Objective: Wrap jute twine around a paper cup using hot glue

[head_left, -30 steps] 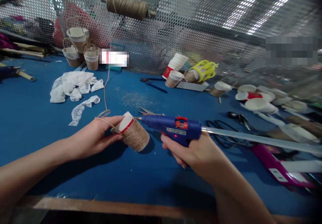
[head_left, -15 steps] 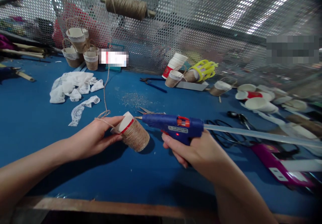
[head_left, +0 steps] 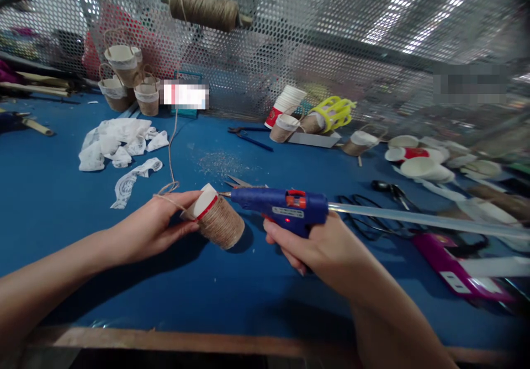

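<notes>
My left hand [head_left: 171, 220] pinches the rim of a paper cup [head_left: 221, 224], tilted on its side just over the table. Brown twine is wound round most of the cup; a red and white band shows near the rim. The loose twine [head_left: 170, 159] runs from the left fingers back toward a spool [head_left: 203, 9] hung on the mesh. In my right hand [head_left: 308, 244] is a blue hot glue gun [head_left: 279, 206], its red light lit and a long clear glue stick [head_left: 385, 216] out of its back. The nozzle tip is at the cup's red band; whether it touches, I cannot tell.
White lace strips [head_left: 118, 140] lie at left, near small twine baskets [head_left: 114, 93]. Scissors [head_left: 238, 182] rest behind the gun, pliers [head_left: 252, 138] farther back. On the right are a purple power strip [head_left: 457, 261], a black cable [head_left: 364, 214] and several paper cups [head_left: 426, 170].
The glue gun's nozzle has come slightly closer to the cup's red band. My left hand keeps its hold on the cup, and the whole view has shifted slightly.
</notes>
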Action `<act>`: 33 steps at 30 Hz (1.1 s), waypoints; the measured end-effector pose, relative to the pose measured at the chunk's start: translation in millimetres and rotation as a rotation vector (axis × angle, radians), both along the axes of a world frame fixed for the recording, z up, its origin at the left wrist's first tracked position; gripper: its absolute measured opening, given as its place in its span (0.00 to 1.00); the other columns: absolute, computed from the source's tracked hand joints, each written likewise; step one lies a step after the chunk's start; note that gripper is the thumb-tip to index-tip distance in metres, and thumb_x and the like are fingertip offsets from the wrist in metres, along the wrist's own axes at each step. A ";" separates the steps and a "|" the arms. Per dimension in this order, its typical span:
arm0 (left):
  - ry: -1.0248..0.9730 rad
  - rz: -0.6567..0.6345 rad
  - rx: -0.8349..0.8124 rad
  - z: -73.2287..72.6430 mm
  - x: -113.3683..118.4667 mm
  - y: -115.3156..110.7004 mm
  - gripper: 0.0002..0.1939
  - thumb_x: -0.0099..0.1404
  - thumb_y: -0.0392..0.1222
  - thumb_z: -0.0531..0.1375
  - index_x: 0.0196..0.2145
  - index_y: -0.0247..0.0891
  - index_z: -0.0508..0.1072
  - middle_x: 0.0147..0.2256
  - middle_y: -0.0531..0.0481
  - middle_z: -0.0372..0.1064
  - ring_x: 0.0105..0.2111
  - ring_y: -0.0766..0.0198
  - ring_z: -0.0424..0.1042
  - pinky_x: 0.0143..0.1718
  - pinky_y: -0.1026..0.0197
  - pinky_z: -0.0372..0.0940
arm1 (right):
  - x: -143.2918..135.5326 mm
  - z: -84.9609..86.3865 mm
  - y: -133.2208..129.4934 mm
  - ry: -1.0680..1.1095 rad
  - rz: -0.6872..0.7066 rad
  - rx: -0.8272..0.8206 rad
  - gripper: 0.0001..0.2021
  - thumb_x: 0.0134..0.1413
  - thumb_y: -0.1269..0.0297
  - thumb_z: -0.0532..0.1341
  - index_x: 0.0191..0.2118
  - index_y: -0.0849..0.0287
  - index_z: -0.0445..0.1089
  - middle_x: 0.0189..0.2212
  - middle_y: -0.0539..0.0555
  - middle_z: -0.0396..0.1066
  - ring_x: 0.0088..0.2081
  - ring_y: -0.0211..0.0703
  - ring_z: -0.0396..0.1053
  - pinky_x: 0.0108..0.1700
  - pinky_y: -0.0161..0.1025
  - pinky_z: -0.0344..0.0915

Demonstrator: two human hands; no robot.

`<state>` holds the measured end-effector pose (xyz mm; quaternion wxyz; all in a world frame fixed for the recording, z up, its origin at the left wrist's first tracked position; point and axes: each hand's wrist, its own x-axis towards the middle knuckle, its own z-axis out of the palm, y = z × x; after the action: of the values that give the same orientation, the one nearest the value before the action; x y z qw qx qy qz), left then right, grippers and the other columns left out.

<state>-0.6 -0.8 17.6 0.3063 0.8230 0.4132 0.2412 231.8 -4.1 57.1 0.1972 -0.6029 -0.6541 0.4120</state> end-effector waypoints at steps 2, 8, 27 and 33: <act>-0.005 -0.010 0.008 -0.7 -0.3 0.1 0.17 0.63 0.40 0.52 0.50 0.39 0.63 0.42 0.46 0.71 0.40 0.58 0.70 0.41 0.60 0.63 | 0.7 -0.2 0.5 0.005 0.028 -0.015 0.10 0.46 0.58 0.57 0.23 0.58 0.63 0.09 0.43 0.57 0.12 0.32 0.55 0.16 0.32 0.58; -0.011 -0.023 -0.004 -2.8 -1.4 -0.4 0.19 0.63 0.39 0.52 0.53 0.39 0.61 0.43 0.45 0.71 0.41 0.57 0.70 0.40 0.59 0.63 | 4.0 -0.5 1.6 0.029 0.071 -0.023 0.11 0.47 0.57 0.57 0.21 0.57 0.62 0.08 0.43 0.56 0.11 0.31 0.54 0.15 0.32 0.56; -0.016 -0.026 -0.031 -1.9 -1.0 -0.8 0.14 0.64 0.39 0.52 0.47 0.37 0.65 0.42 0.44 0.70 0.40 0.59 0.69 0.41 0.58 0.62 | 3.9 -2.5 2.0 0.043 0.047 -0.035 0.10 0.47 0.59 0.57 0.21 0.58 0.63 0.08 0.43 0.57 0.11 0.31 0.54 0.14 0.30 0.56; -0.004 -0.029 -0.015 -2.7 -1.4 0.4 0.15 0.64 0.38 0.52 0.49 0.38 0.64 0.42 0.45 0.70 0.41 0.59 0.69 0.41 0.59 0.62 | 4.1 -1.3 1.0 0.022 0.034 -0.050 0.09 0.46 0.60 0.58 0.23 0.58 0.64 0.08 0.43 0.57 0.11 0.31 0.55 0.15 0.30 0.57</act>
<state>-1.9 -0.4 14.9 0.3167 0.8262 0.4022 0.2352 235.9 -3.1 55.8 0.1820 -0.5920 -0.6515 0.4382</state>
